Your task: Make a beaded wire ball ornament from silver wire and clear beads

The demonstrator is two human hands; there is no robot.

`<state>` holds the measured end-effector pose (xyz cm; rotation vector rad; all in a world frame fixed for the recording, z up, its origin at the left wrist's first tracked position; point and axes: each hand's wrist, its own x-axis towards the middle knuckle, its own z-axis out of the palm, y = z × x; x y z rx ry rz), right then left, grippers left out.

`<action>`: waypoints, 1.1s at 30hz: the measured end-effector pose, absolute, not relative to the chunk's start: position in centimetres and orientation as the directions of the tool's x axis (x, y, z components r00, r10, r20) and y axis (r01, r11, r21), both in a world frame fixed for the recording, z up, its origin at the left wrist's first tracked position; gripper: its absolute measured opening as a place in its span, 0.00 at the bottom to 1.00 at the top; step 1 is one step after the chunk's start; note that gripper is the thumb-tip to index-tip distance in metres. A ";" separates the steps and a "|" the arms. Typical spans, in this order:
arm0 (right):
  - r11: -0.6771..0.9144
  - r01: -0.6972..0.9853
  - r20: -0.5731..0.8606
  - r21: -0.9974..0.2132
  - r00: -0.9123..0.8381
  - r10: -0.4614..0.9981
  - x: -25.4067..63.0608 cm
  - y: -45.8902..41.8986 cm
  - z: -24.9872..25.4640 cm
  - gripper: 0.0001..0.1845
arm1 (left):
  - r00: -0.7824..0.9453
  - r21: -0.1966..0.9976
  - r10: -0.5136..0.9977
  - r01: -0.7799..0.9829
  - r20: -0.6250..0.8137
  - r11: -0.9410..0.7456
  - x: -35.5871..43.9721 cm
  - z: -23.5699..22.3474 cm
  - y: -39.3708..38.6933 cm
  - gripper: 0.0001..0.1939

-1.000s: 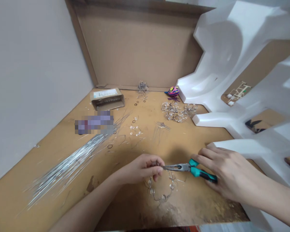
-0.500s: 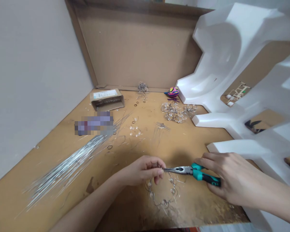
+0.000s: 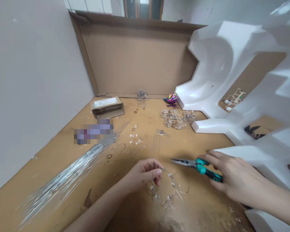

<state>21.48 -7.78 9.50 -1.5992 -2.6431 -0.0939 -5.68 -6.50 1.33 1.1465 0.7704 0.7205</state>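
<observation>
While a sheaf of straight silver wires (image 3: 62, 180) fans across the lower left of the frame, apparently unused and plentiful, a small cardboard box (image 3: 107, 107) sits toward the upper left. Left of centre at the bottom, the left hand (image 3: 143, 175) pinches the top of a wire ring with clear beads (image 3: 163, 190), which lies mostly on the board beneath and just right of that hand. The ring looks closed, with several loose wire ends seemingly left to finish. Beyond it, at upper centre, a tangled heap of beaded wire pieces (image 3: 173, 118) looks already made. To the right, the right hand (image 3: 234, 174) grips teal-handled needle-nose pliers (image 3: 198, 166), their jaws almost closed and their tips near the ring but apart from it. White foam packing (image 3: 232, 64) fills the upper right.
</observation>
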 end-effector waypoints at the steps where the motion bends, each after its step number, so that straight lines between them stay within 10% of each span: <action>1: 0.418 0.908 0.050 0.021 -0.418 0.907 21.6 -7.5 9.3 0.15 | 0.534 0.959 0.828 -0.103 -0.172 0.265 -5.7 1.3 -6.4 0.15; 6: 0.286 0.958 -0.070 -0.019 -0.286 0.956 20.7 -6.8 6.2 0.14 | 0.501 0.940 0.838 -0.125 -0.217 0.318 -5.8 1.0 -6.1 0.12; 19: 0.394 0.909 0.193 -0.135 -0.366 0.910 18.4 -6.2 -0.4 0.26 | 0.307 0.978 0.932 -0.025 -0.191 0.208 -5.0 0.0 -6.1 0.13; 30: 0.413 0.512 0.144 -0.754 -0.484 0.863 14.5 -4.6 1.6 0.09 | 0.326 0.993 0.939 -0.005 -0.112 0.120 -4.1 -1.9 -6.0 0.12; 33: 0.267 0.383 0.088 -0.884 -0.425 0.901 14.0 -3.7 0.6 0.10 | 0.294 0.970 0.955 0.225 0.027 -0.097 -4.5 -2.0 -5.5 0.11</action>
